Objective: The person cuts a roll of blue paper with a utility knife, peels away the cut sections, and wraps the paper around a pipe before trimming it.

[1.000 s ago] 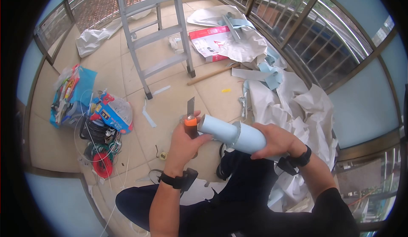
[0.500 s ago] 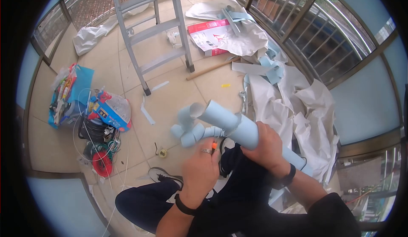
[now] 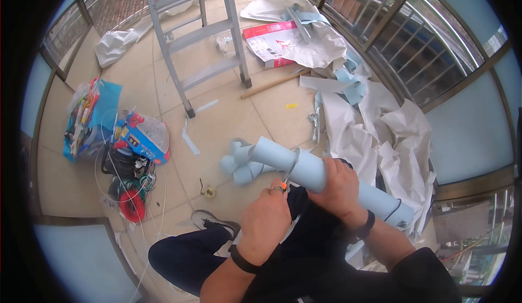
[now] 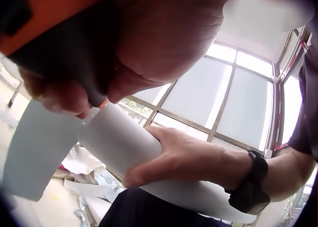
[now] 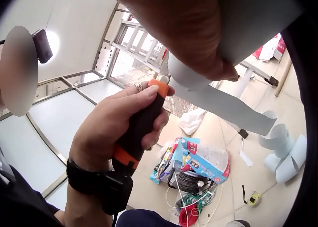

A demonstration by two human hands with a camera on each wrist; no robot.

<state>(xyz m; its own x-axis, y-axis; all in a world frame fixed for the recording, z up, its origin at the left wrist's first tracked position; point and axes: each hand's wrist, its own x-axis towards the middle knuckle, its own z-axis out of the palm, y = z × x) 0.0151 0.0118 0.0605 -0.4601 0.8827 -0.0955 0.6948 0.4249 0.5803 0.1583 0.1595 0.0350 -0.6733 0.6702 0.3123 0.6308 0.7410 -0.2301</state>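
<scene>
A light-blue roll (image 3: 375,199) slants across the person's lap in the head view. The right hand (image 3: 337,187) wraps round its middle. The left hand (image 3: 265,221) grips an orange and black utility knife (image 3: 284,186), its tip at the underside of the roll near a rough cut edge. In the right wrist view the left hand (image 5: 107,125) is curled round the knife (image 5: 141,127), thumb along the handle. A curled strip (image 3: 247,171) hangs from the roll's far end. The left wrist view shows the right hand (image 4: 174,157) clasping the roll (image 4: 117,137).
A metal stepladder (image 3: 204,31) stands ahead on the tiled floor. Crumpled white sheeting (image 3: 353,134) lies at the right, beside railed windows. Bags (image 3: 144,137) and a red cable coil (image 3: 132,205) are at the left. A tape measure (image 3: 208,192) lies near a shoe.
The left hand with the knife has moved from beside the roll's far end down to its underside. The curled strip has come into view, and the roll has shifted in the right hand's grip.
</scene>
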